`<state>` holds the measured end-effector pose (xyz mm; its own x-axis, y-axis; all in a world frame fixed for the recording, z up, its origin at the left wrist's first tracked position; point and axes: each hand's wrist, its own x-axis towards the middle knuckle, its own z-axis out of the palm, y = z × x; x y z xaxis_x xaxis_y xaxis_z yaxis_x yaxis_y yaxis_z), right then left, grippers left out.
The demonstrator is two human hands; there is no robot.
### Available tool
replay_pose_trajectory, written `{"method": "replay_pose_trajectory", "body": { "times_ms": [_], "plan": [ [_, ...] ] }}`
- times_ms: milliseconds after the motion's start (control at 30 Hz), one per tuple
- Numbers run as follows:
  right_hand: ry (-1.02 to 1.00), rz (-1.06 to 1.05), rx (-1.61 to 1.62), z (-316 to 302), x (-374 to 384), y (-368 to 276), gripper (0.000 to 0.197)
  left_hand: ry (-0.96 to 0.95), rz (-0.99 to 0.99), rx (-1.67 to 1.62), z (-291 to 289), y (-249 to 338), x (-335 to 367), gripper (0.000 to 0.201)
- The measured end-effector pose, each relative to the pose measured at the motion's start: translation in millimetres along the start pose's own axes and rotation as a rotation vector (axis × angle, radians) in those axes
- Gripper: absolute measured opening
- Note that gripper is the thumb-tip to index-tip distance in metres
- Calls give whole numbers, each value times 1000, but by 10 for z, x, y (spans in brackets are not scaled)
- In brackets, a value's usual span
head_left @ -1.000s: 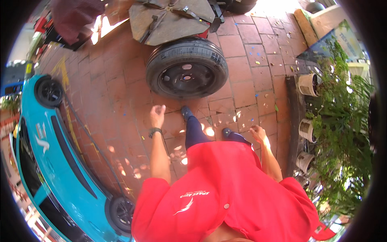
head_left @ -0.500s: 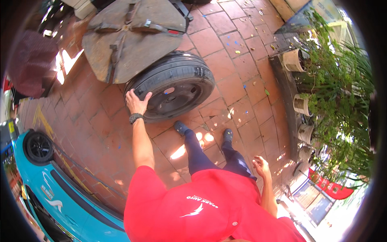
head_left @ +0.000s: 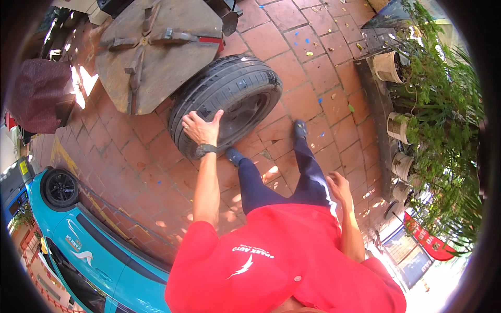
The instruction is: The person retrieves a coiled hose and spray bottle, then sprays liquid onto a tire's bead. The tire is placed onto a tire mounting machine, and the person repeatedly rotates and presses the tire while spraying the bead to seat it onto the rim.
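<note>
Touching a wheel (head_left: 235,98), grooved black tread (head_left: 209,83), dark rim (head_left: 244,112), left hand (head_left: 200,129).

Left hand (head_left: 202,128) spread, right hand (head_left: 340,189) low

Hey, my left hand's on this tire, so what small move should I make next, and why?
I'd probably bring your right hand to the tire for steadier control: only your left hand is on it, at the left side, while the right hangs away from it, beside your leg.
</note>
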<state>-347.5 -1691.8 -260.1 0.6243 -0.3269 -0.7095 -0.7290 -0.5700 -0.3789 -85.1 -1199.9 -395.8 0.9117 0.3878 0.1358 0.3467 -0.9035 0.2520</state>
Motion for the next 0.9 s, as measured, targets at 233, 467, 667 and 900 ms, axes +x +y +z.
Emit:
{"method": "replay_pose_trajectory", "body": {
  "times_ms": [233,467,667,900],
  "plan": [
    [-469,-270,74,474,1872,-1424,59,-55,-194,-541,2,378,-5,53],
    [-662,-162,182,701,2664,-1799,108,-471,-429,-373,611,-265,372,84],
    [-602,-323,433,793,2976,-1885,114,-361,-258,-388,1080,539,697,75],
    [-386,-331,499,604,2859,-2031,111,-658,-270,-812,745,1022,553,79]
  ]
}}
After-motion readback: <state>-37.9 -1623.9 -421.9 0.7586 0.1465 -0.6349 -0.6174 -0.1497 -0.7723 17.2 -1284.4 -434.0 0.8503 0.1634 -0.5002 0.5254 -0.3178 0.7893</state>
